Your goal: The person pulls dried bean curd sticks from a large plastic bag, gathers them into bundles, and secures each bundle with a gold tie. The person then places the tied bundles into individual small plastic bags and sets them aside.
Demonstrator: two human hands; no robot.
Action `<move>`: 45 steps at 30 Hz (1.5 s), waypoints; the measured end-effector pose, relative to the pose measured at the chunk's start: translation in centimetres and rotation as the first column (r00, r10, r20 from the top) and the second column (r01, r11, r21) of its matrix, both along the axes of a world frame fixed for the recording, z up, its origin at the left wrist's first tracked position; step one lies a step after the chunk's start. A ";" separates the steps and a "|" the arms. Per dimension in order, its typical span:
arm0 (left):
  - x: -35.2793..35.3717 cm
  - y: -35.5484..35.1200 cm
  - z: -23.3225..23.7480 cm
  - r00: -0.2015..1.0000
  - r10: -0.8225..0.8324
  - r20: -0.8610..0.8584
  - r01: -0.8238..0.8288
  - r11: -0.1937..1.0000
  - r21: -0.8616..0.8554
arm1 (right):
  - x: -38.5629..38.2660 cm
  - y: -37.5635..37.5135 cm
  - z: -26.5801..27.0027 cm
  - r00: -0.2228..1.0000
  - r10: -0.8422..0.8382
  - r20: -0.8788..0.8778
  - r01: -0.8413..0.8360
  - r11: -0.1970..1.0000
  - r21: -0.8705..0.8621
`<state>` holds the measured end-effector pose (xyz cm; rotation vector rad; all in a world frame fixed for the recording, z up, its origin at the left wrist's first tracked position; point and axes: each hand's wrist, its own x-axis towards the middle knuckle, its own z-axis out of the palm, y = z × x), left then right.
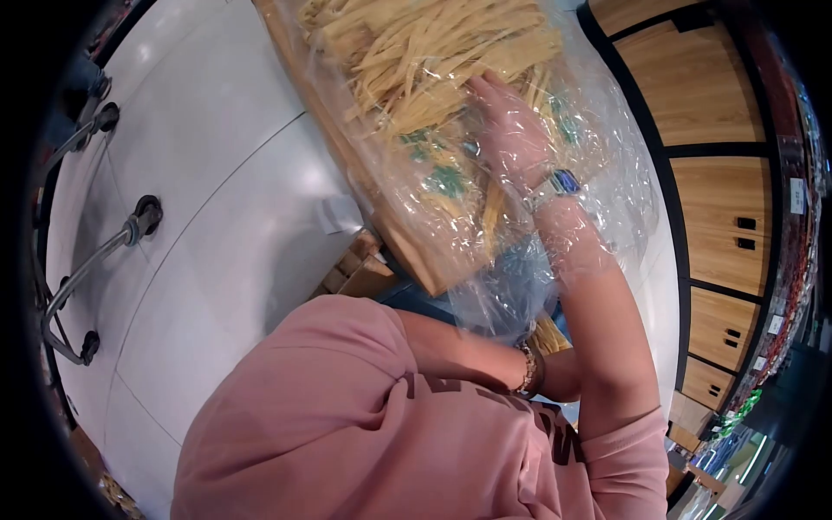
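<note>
In the head view, a cardboard box (334, 130) lined with a clear plastic bag (620, 130) lies at the far middle, with pale yellow dried strips (416, 52) heaped inside, mostly toward its far end. The right hand (513, 130), a watch (566, 180) on its wrist, is inside the bag, fingers close together and reaching onto the strips (whether they grip any, I cannot tell). The left hand (562, 374) passes behind the right forearm, beyond a bracelet (526, 368); its fingers are hidden, so I cannot tell its state. More yellow strips (548, 336) show just beside it. Left, wheeled metal legs (121, 234) stand on the pale floor (217, 95); right are wooden cabinets (715, 204).
</note>
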<state>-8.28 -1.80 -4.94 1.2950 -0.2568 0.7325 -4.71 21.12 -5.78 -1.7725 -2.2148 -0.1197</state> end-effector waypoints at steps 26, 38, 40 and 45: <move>0.5 -0.3 -0.1 0.999 0.012 0.034 -0.011 0.999 -0.045 | 1.9 1.9 1.5 0.965 -0.129 0.230 0.123 0.992 0.039; 1.0 -0.2 -0.3 0.986 -0.006 -0.167 0.046 0.971 0.234 | 2.2 -0.1 6.8 0.942 0.020 0.335 0.027 0.990 -0.135; 0.8 0.7 0.9 0.960 -0.106 -0.260 0.155 0.973 0.173 | 2.4 -1.1 6.5 0.946 0.102 0.308 -0.058 0.987 -0.151; 1.1 0.1 0.7 0.972 -0.143 -0.187 0.159 0.984 0.074 | 1.1 -4.7 7.6 0.883 0.162 0.440 -0.093 0.980 -0.174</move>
